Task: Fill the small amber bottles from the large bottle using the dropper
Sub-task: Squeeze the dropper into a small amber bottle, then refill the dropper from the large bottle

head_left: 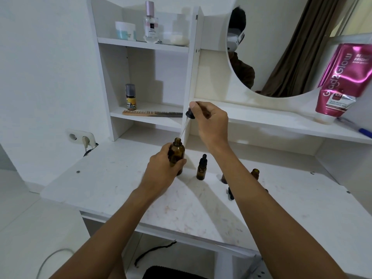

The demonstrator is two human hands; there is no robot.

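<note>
Large amber bottle (176, 156), upright on the desk (112, 178), mouth open, held around its body by the closed left grip (163, 170). Directly above the mouth, the dropper (186, 123) hangs tilted, its glass tip just over the rim, bulb pinched in the closed right grip (209, 121). Small capped bottle (202, 168) stands just right; an uncapped small bottle (255, 174) farther right, nearer the right arm.
</note>
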